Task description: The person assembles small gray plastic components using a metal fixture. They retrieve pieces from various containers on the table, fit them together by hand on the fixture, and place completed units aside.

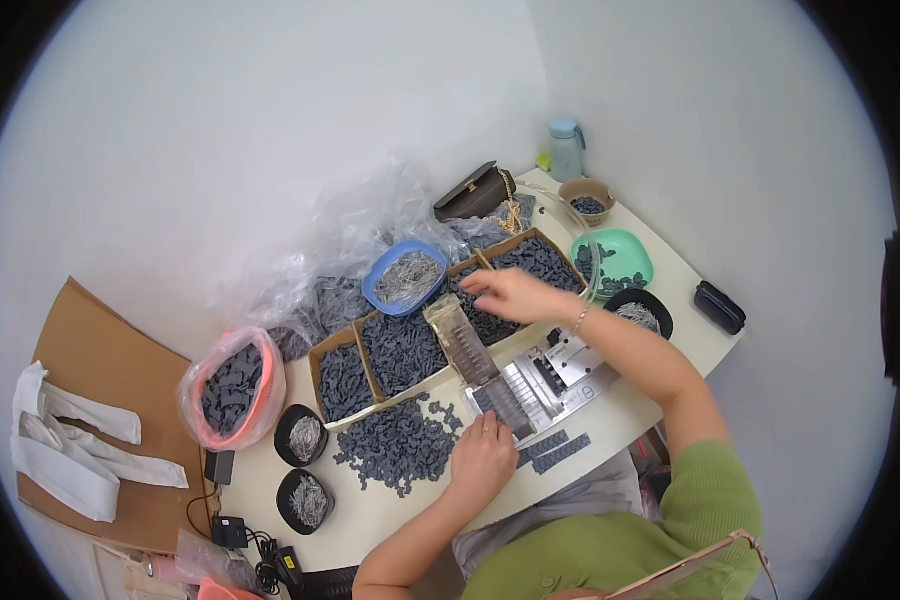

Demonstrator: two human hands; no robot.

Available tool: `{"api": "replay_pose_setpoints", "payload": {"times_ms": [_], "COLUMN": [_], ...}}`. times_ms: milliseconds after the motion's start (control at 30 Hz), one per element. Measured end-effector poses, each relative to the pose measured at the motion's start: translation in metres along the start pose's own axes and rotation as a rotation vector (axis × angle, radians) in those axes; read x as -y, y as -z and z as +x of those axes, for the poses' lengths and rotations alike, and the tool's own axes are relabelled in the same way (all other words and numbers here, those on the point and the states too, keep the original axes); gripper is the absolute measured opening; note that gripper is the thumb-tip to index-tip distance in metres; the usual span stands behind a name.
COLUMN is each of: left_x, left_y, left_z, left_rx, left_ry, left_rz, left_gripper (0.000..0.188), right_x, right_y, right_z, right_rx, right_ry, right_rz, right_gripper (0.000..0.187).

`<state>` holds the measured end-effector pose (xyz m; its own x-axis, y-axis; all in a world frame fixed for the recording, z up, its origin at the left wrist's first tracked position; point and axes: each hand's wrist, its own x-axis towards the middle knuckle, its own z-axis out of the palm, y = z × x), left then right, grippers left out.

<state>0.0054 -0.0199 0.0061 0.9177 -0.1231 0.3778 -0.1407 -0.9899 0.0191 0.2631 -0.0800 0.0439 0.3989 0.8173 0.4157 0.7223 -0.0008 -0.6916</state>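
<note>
My left hand (484, 462) rests at the near left edge of a metal jig (540, 390), its fingers bent together against a dark row of slots. What they pinch, if anything, is too small to make out. Over a cardboard box of dark grey plastic pieces (405, 345), my right hand (520, 297) reaches in from the right with its fingers stretched out and apart. Just below those fingers stands the jig's raised clear cover (460, 340). Two dark grey strips (562, 452) lie beside the jig, right of my left hand.
Loose grey pieces (400, 445) are heaped left of the jig. Black bowls (308, 502) and a blue basin (375, 275) hold thin metal pins. A green tray (625, 250), a bottle (566, 150), a black case (720, 307) and a pink-rimmed basket (275, 385) stand around the table.
</note>
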Motion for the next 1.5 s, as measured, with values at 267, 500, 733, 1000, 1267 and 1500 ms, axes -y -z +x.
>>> {"api": "replay_pose_setpoints", "payload": {"times_ms": [267,500,733,1000,1267,1500], "left_x": [-0.008,0.021,0.150,0.263,0.228,0.223], "left_y": [-0.007,0.012,0.101,0.087,-0.008,0.016], "left_z": [0.007,0.019,0.012,-0.022,0.012,0.012], "left_rx": [0.132,0.083,-0.538,-0.376,-0.060,-0.290], "left_ry": [-0.063,0.022,0.544,0.519,0.464,0.564], "left_rz": [0.188,-0.050,-0.088,0.328,0.077,-0.137], "left_gripper": [0.014,0.003,0.008,0.020,0.013,0.027], "right_x": [-0.052,-0.042,-0.002,0.033,0.063,0.053], "right_y": [0.042,0.037,0.055,0.036,-0.004,-0.012], "right_z": [-0.032,-0.024,-0.038,-0.060,-0.071,-0.093], "right_rx": [0.143,0.065,-0.081,-0.021,0.059,0.132], "right_ry": [-0.150,-0.089,-0.233,-0.081,0.054,0.005], "right_rz": [-0.897,-0.860,-0.306,-0.071,-0.107,0.036], "right_gripper": [0.009,0.011,0.008,0.013,0.017,0.019]}}
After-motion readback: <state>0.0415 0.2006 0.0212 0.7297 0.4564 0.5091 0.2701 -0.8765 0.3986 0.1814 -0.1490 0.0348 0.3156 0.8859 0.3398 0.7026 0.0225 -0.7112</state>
